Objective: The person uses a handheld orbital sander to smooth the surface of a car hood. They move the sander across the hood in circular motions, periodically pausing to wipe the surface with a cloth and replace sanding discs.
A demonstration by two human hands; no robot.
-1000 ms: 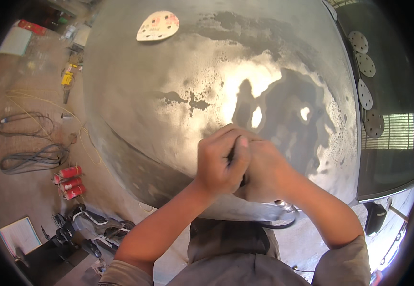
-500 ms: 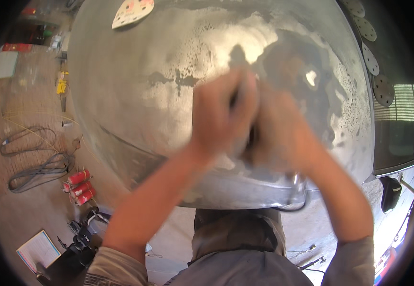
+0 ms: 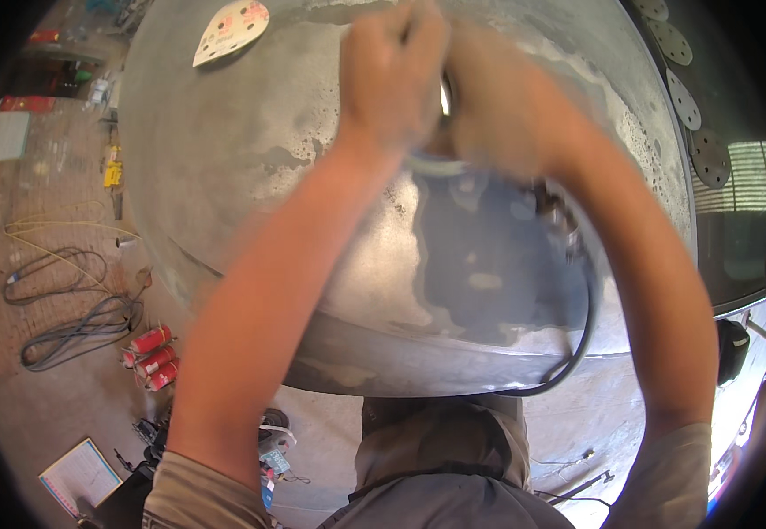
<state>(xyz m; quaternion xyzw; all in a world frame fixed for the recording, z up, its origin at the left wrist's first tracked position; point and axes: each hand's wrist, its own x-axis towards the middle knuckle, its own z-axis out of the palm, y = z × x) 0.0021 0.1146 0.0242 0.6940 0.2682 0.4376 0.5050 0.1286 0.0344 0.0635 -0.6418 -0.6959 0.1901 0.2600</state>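
While both forearms are reaching up from the lower edge of the head view, the left hand and the right hand are pressing close together on the upper part of a large metal dome, which is serving as the reference for every position below. Both hands are blurring with motion, and each is curling around a small tool that is showing only as a bright sliver between them; what kind of tool it is cannot be told. A black hose is running from beneath the right hand, down across the dome's lower right flank, and curving along its bottom rim. The dome's surface is showing dull grey patches on its left half and a smoother, reflective zone below the hands. A pale sanding disc with small holes is lying on the dome's upper left shoulder, well apart from the hands. Further perforated discs are lying in a row just beyond the dome's right edge. On the floor to the left of the dome, coiled cables are lying loose, and red cylinders are lying grouped near the dome's lower left edge. A sheet of paper is lying farther below and to the left.
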